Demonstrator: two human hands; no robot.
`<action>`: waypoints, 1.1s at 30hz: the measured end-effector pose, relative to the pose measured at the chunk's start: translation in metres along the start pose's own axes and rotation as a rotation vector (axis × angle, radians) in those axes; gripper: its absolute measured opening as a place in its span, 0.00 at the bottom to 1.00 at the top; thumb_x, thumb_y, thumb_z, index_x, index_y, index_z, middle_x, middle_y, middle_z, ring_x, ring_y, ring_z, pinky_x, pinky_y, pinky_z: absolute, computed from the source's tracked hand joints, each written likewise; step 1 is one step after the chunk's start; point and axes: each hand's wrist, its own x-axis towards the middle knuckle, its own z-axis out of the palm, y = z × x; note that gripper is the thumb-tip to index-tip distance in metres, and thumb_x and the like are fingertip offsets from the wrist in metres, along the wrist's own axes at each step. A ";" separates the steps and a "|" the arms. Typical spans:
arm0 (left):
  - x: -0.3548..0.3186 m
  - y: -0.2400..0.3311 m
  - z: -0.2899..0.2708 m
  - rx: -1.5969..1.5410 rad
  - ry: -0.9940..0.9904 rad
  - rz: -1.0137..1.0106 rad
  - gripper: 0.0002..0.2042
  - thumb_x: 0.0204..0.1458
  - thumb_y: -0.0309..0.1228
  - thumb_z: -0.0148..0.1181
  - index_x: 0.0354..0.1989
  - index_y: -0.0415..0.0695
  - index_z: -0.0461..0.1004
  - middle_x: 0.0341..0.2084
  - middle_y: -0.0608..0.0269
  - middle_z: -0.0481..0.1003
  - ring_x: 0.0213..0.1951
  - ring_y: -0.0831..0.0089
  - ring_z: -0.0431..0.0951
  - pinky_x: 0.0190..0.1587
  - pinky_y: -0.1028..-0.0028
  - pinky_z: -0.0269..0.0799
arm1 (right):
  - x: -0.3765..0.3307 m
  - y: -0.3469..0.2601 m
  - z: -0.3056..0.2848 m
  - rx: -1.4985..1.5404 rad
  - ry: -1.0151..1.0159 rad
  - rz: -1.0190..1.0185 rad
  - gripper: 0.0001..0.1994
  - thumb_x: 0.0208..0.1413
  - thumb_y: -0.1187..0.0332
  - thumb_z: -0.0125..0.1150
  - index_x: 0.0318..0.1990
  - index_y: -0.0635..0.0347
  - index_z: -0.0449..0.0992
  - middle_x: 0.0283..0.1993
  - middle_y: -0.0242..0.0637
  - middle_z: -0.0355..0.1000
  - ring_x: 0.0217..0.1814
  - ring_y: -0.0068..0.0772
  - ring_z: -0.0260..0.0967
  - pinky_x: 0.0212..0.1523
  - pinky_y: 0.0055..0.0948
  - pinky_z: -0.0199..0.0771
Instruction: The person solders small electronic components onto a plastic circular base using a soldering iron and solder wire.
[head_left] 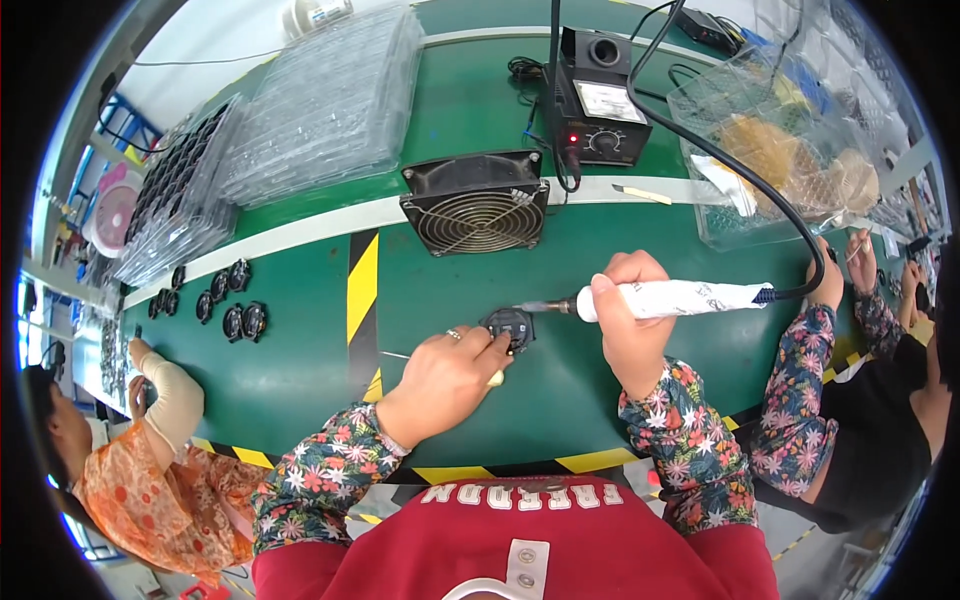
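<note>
My right hand (634, 325) grips a soldering iron (690, 299) by its white-wrapped handle. The iron's tip points left and meets the upper edge of a small round black part, like a watch case (514, 326), on the green table (300, 340). With fingers closed on its left side, my left hand (440, 382) steadies that part. A thin metal shaft (396, 355) sticks out to the left of this hand and a pale yellow end shows on its right; the tool's kind is hidden under the palm.
A black fan (475, 215) stands just beyond the part, a soldering station (600, 110) behind it. Clear plastic trays (325, 100) are stacked far left, with several black parts (240, 320) nearer. A plastic bin (770, 160) stands far right. Co-workers sit on both sides. The iron's cable (800, 225) arcs overhead.
</note>
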 end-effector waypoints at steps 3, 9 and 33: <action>-0.003 -0.002 0.001 -0.030 0.017 -0.032 0.11 0.42 0.29 0.61 0.34 0.39 0.74 0.22 0.61 0.69 0.23 0.65 0.72 0.24 0.70 0.68 | -0.001 0.001 -0.002 0.011 -0.029 0.039 0.08 0.48 0.80 0.51 0.23 0.60 0.61 0.20 0.28 0.58 0.22 0.16 0.51 0.23 0.18 0.52; -0.002 -0.001 0.000 -0.083 0.023 -0.051 0.10 0.42 0.28 0.62 0.34 0.39 0.74 0.22 0.60 0.70 0.23 0.65 0.72 0.24 0.70 0.68 | -0.003 0.004 0.001 -0.041 -0.045 0.062 0.10 0.44 0.78 0.59 0.18 0.61 0.64 0.16 0.28 0.61 0.17 0.17 0.55 0.18 0.20 0.53; 0.026 -0.018 -0.024 -0.717 0.332 -0.078 0.26 0.53 0.55 0.44 0.21 0.41 0.67 0.18 0.60 0.72 0.20 0.67 0.73 0.23 0.74 0.66 | -0.004 0.000 0.003 -0.276 -0.226 -0.008 0.10 0.43 0.77 0.57 0.18 0.61 0.61 0.16 0.31 0.60 0.17 0.22 0.53 0.19 0.23 0.52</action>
